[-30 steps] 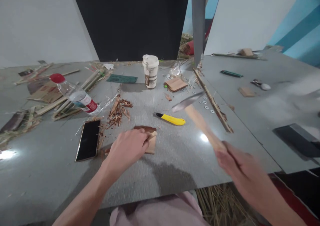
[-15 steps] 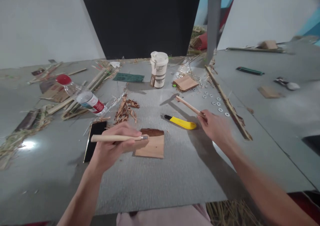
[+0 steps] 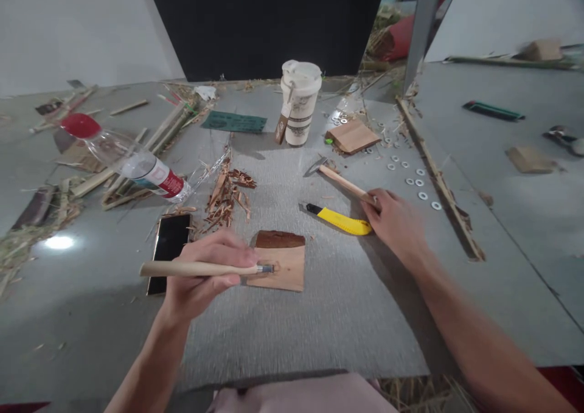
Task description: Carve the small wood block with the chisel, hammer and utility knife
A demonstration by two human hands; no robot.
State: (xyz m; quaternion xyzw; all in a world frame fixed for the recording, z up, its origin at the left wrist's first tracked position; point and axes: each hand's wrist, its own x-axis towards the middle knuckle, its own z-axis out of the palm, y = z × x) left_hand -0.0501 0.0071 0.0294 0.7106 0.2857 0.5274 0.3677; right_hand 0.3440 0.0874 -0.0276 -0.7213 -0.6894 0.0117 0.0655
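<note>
My left hand is closed on a carving chisel with a pale wooden handle, held almost level. Its short metal tip lies over a small wood block with a strip of dark bark along the far edge. On the block, near the tip, are faint carved or drawn marks. My right hand has its fingers around the handle end of a small hammer, whose metal head appears to rest on the table. Just below the hammer lies a yellow utility knife, close to my right fingers.
Left are a black phone, a tilted red-capped bottle and wood shavings. Behind stand a lidded paper cup, a green strip and another wood piece. Several washers lie near a long bark stick.
The hammer has come down, its head now lower against the table. My left hand has shifted slightly left with the chisel, and marks on the block now show. The view has shifted.
</note>
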